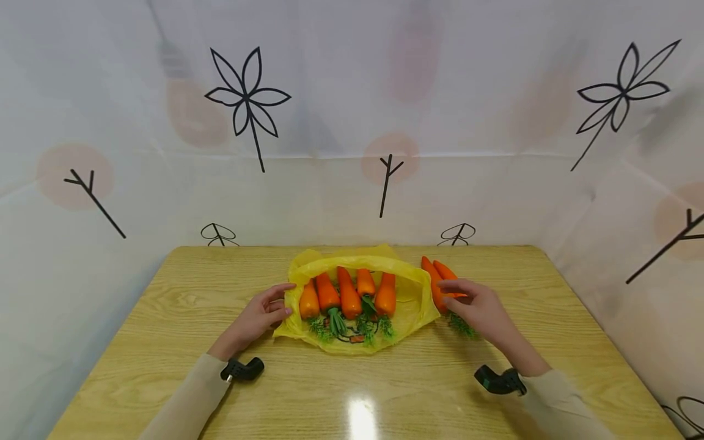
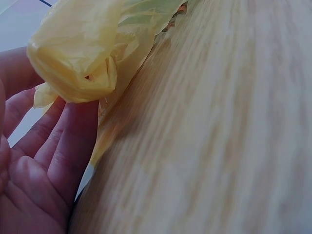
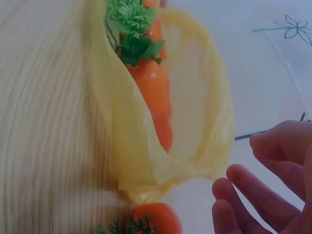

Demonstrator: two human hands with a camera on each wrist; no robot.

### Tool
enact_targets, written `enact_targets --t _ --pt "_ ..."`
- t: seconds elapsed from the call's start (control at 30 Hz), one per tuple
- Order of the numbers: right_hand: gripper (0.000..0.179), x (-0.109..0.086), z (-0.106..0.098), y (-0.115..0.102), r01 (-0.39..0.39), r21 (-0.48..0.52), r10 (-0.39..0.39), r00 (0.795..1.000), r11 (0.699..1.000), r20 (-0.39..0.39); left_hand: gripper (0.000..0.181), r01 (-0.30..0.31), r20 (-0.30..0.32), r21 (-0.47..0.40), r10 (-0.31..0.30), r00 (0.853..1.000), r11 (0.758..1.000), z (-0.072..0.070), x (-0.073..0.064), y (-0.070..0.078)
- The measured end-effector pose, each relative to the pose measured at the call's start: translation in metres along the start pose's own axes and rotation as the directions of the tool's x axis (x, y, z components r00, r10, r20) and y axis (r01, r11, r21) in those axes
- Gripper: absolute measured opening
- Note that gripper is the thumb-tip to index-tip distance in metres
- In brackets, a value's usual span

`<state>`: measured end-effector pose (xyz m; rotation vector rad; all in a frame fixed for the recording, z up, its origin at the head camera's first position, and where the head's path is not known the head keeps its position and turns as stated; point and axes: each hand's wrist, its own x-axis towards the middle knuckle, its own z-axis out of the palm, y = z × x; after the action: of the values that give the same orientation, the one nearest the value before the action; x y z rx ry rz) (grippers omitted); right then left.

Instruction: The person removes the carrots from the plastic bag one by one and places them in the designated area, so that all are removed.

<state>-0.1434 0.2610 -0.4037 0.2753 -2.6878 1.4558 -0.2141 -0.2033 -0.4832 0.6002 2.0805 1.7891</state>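
Observation:
A yellow plastic bag (image 1: pixel 407 315) lies on the table with its mouth spread towards me. Inside it several orange carrots (image 1: pixel 349 299) with green tops lie side by side. My left hand (image 1: pixel 257 318) is at the bag's left edge, its fingertips touching the plastic; in the left wrist view the fingers (image 2: pixel 73 146) run behind the bag's folded corner. My right hand (image 1: pixel 483 308) hovers by the bag's right edge, over two loose carrots (image 1: pixel 431 276), partly hiding them. Between its thumb and fingers (image 3: pixel 263 195) nothing is held, and the right wrist view shows them apart from the bag.
The wooden table (image 1: pixel 308 391) ends at a pale cloth backdrop (image 1: pixel 330 201) printed with line-drawn flowers. Similar cloth stands along both sides. A black wrist camera (image 1: pixel 242 369) is strapped to the left wrist, another (image 1: pixel 499 380) to the right.

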Motion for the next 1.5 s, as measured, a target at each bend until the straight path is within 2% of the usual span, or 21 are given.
enact_targets --t 0.53,0.73,1.03,1.23,1.4,1.5 --pt "0.026 0.015 0.04 -0.009 0.09 0.022 -0.09 0.995 0.996 0.032 0.056 -0.011 0.021 -0.009 0.011 1.0 1.0 -0.002 -0.001 0.003" --pt "0.025 0.022 0.058 -0.011 0.085 0.04 -0.087 0.995 0.996 0.043 0.055 -0.014 0.015 -0.004 0.014 1.0 1.0 -0.002 -0.001 0.003" --pt "0.023 0.031 0.08 -0.014 0.112 -0.032 -0.112 0.994 0.993 0.019 0.055 -0.02 0.023 0.003 0.02 1.0 1.0 -0.002 -0.001 0.003" --pt "0.024 0.034 0.09 -0.016 0.082 -0.073 -0.081 0.997 0.994 0.02 0.055 -0.027 0.032 -0.006 0.027 0.999 1.0 -0.002 -0.002 0.003" --pt "0.031 0.036 0.097 -0.02 0.001 -0.097 0.002 0.999 0.995 0.035 0.055 -0.019 0.024 0.001 0.019 1.0 1.0 -0.002 -0.002 0.002" --pt "0.032 0.036 0.102 -0.022 -0.007 -0.145 0.011 1.0 0.989 0.026 0.055 -0.019 0.021 0.003 0.018 1.0 1.0 -0.002 -0.001 0.002"
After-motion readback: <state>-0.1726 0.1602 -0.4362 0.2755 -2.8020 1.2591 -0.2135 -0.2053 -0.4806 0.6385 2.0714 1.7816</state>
